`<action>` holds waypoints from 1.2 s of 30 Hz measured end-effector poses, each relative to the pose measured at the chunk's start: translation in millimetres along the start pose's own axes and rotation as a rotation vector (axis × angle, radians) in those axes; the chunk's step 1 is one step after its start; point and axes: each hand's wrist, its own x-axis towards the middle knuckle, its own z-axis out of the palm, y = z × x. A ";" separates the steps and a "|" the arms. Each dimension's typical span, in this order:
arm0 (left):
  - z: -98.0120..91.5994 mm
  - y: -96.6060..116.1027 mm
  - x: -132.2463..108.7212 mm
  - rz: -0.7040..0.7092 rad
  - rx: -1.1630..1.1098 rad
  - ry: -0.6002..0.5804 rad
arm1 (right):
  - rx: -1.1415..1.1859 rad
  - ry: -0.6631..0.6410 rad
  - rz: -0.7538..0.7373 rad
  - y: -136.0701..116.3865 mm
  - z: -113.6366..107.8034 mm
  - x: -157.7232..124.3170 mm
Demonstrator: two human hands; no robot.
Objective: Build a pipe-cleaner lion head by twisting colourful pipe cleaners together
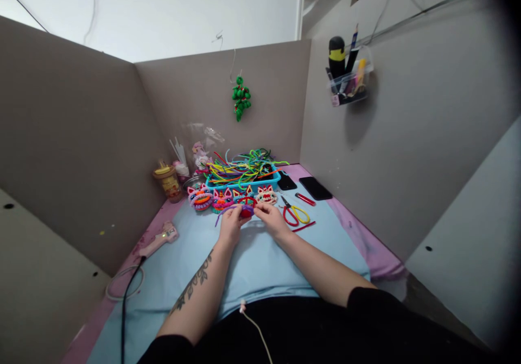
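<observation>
My left hand (pixel 230 224) and my right hand (pixel 272 217) meet over the light blue mat (pixel 260 266), fingers pinched on a small purple and red pipe-cleaner piece (pixel 246 210). A purple strand trails from it to the left. Just behind the hands lies a row of finished pipe-cleaner cat faces (pixel 222 198). Farther back, a blue tray (pixel 244 180) holds several loose coloured pipe cleaners.
Red and yellow scissors (pixel 296 214), a red stick and two dark phones (pixel 315 187) lie to the right. A pink glue gun (pixel 159 239) with its cable sits at the left, a jar (pixel 167 181) behind it. Grey partitions surround the desk; a green ornament (pixel 241 98) and a pen holder (pixel 349 79) hang on them.
</observation>
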 end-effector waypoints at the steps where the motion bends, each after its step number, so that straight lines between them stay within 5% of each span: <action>1: 0.0 -1.4 -0.1 0.006 0.007 -0.016 | 0.050 -0.006 0.054 -1.0 2.0 -0.9; 11: -1.6 -9.6 -2.7 0.115 0.233 -0.098 | 0.425 0.011 0.410 -1.8 1.7 -1.7; 17: -6.3 -12.5 -0.8 0.299 0.416 -0.112 | 0.529 -0.132 0.466 1.2 -1.5 -2.0; 36: -4.8 -8.3 -5.3 0.430 0.673 -0.250 | 0.601 -0.151 0.534 -1.0 -4.7 -2.0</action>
